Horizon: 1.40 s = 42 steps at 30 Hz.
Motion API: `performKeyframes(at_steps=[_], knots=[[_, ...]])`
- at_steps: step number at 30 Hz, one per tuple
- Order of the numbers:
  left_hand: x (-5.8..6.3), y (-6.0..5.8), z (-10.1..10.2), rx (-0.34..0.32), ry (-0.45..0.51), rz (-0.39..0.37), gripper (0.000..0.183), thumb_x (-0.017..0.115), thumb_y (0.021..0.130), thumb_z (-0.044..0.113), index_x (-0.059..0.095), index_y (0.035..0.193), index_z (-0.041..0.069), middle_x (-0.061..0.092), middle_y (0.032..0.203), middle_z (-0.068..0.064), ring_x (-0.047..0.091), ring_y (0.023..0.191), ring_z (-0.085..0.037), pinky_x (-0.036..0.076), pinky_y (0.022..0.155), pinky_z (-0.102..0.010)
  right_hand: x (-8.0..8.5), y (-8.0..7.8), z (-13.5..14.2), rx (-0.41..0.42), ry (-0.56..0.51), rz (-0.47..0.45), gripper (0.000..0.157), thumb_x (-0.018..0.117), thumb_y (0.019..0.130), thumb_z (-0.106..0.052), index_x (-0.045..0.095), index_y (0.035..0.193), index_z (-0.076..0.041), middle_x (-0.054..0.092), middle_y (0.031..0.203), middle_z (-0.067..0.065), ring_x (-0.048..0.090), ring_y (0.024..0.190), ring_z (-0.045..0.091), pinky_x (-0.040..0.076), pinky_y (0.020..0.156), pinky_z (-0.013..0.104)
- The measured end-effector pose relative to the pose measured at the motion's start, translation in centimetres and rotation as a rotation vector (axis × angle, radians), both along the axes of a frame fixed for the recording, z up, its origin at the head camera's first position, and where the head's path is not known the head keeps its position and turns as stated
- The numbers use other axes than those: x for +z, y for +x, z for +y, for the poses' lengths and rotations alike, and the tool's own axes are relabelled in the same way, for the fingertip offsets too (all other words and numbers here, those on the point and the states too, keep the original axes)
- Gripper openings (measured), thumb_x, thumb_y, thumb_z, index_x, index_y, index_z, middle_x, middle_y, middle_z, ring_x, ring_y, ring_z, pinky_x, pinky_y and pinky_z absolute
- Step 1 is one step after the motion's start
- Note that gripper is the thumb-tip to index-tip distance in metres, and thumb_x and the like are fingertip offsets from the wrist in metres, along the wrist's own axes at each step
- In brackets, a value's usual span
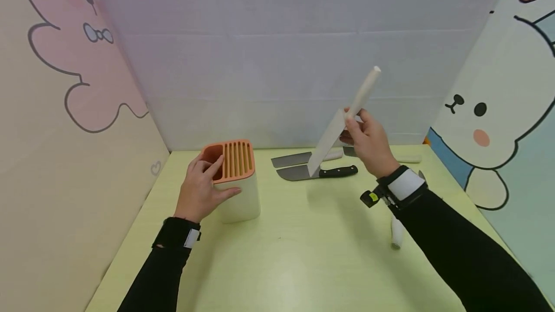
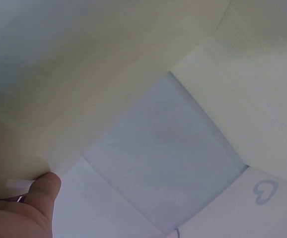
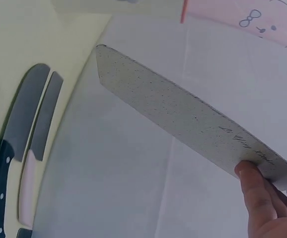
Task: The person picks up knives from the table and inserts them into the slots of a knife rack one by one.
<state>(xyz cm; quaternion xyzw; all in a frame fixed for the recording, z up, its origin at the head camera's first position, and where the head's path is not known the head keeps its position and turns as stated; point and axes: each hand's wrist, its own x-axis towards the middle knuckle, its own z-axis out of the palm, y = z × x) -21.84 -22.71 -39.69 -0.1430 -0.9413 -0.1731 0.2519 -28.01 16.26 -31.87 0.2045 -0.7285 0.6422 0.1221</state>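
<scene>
My right hand (image 1: 368, 141) grips a wide-bladed kitchen knife (image 1: 327, 141) where its white handle meets the blade. The handle points up, and the blade slants down to the left above the table. In the right wrist view, a fingertip (image 3: 248, 168) presses on the flat of the blade. At the left stands a white knife block (image 1: 238, 201) with an orange slotted top. My left hand (image 1: 199, 191) holds its near left corner, thumb on the front wall, fingers over the rim of its large opening. The left wrist view shows the thumb (image 2: 44, 191) against the block's wall.
Behind the raised blade lie a black-handled knife (image 1: 338, 172) and a pale-handled knife (image 1: 290, 159). Another pale handle (image 1: 409, 159) lies behind my right hand, and one more handle (image 1: 396, 235) shows beside my right forearm. A white back wall (image 1: 269, 71) closes off the table.
</scene>
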Motion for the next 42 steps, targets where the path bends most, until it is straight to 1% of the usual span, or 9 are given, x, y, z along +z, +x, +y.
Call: performKeyframes(at_steps=[2, 5, 11, 17, 25, 32, 35, 39, 42], knots=[[0.0, 0.1, 0.0, 0.002, 0.000, -0.002, 0.096, 0.082, 0.063, 0.054, 0.044, 0.139, 0.008, 0.050, 0.116, -0.021, 0.028, 0.130, -0.038, 0.043, 0.095, -0.055, 1.0, -0.1, -0.6, 0.038, -0.084, -0.012, 0.044, 0.047, 0.099, -0.028, 0.043, 0.133, -0.001, 0.057, 0.118, 0.029, 0.061, 0.099, 0.033, 0.053, 0.081, 0.030], [0.0, 0.2, -0.1, 0.007, 0.002, -0.006, 0.096, 0.082, 0.063, 0.054, 0.044, 0.139, 0.008, 0.050, 0.116, -0.021, 0.028, 0.130, -0.038, 0.044, 0.094, -0.055, 2.3, -0.2, -1.7, 0.093, -0.164, -0.011, 0.045, 0.048, 0.098, -0.027, 0.042, 0.134, -0.001, 0.056, 0.119, 0.029, 0.060, 0.101, 0.035, 0.052, 0.083, 0.032], [0.0, 0.2, -0.3, 0.011, -0.003, 0.004, 0.097, 0.082, 0.062, 0.054, 0.045, 0.138, 0.007, 0.050, 0.114, -0.020, 0.027, 0.131, -0.038, 0.042, 0.096, -0.054, 4.6, -0.6, -4.9, 0.152, -0.220, 0.013, 0.038, 0.050, 0.098, -0.024, 0.048, 0.132, -0.007, 0.059, 0.117, 0.027, 0.061, 0.098, 0.035, 0.053, 0.083, 0.035], [-0.4, 0.1, -0.2, 0.012, -0.008, 0.018, 0.097, 0.082, 0.062, 0.055, 0.045, 0.138, 0.007, 0.051, 0.114, -0.020, 0.027, 0.131, -0.037, 0.043, 0.096, -0.053, 5.9, -0.6, -8.5, 0.223, -0.224, -0.003, 0.037, 0.051, 0.097, -0.022, 0.048, 0.132, -0.007, 0.060, 0.116, 0.024, 0.062, 0.097, 0.032, 0.053, 0.082, 0.036], [-0.3, -0.2, 0.1, 0.000, -0.025, 0.036, 0.097, 0.081, 0.062, 0.057, 0.045, 0.137, 0.007, 0.051, 0.112, -0.019, 0.028, 0.130, -0.037, 0.045, 0.094, -0.050, 6.6, -0.2, -12.8, 0.274, -0.169, 0.012, 0.036, 0.049, 0.098, -0.019, 0.050, 0.132, -0.008, 0.060, 0.117, 0.022, 0.062, 0.098, 0.029, 0.052, 0.085, 0.041], [-0.2, 0.1, 0.3, 0.000, -0.019, 0.045, 0.097, 0.081, 0.060, 0.057, 0.047, 0.136, 0.009, 0.051, 0.110, -0.019, 0.030, 0.128, -0.038, 0.047, 0.092, -0.050, 7.8, 1.5, -15.0, 0.299, -0.134, 0.048, 0.035, 0.048, 0.098, -0.014, 0.049, 0.131, -0.004, 0.060, 0.113, 0.027, 0.062, 0.097, 0.033, 0.052, 0.085, 0.045], [0.0, 0.3, 0.3, -0.001, -0.025, 0.059, 0.096, 0.082, 0.060, 0.057, 0.048, 0.136, 0.009, 0.051, 0.110, -0.019, 0.031, 0.127, -0.038, 0.047, 0.091, -0.050, 7.7, 1.1, -15.6, 0.298, -0.136, 0.053, 0.035, 0.049, 0.098, -0.015, 0.049, 0.132, -0.004, 0.060, 0.111, 0.027, 0.062, 0.097, 0.033, 0.052, 0.084, 0.044], [0.2, 0.5, 0.3, -0.006, -0.027, 0.074, 0.096, 0.082, 0.059, 0.057, 0.048, 0.135, 0.009, 0.052, 0.109, -0.019, 0.033, 0.127, -0.039, 0.048, 0.090, -0.050, 7.0, 0.0, -16.4, 0.303, -0.132, 0.070, 0.036, 0.051, 0.097, -0.019, 0.051, 0.131, -0.009, 0.063, 0.109, 0.022, 0.063, 0.095, 0.028, 0.053, 0.083, 0.040], [0.3, 0.6, 0.3, -0.007, -0.026, 0.075, 0.095, 0.082, 0.059, 0.057, 0.048, 0.135, 0.010, 0.052, 0.108, -0.019, 0.033, 0.127, -0.038, 0.048, 0.090, -0.050, 6.7, -0.3, -17.0, 0.301, -0.108, 0.083, 0.034, 0.050, 0.098, -0.020, 0.052, 0.131, -0.012, 0.063, 0.108, 0.019, 0.063, 0.095, 0.024, 0.054, 0.081, 0.037]])
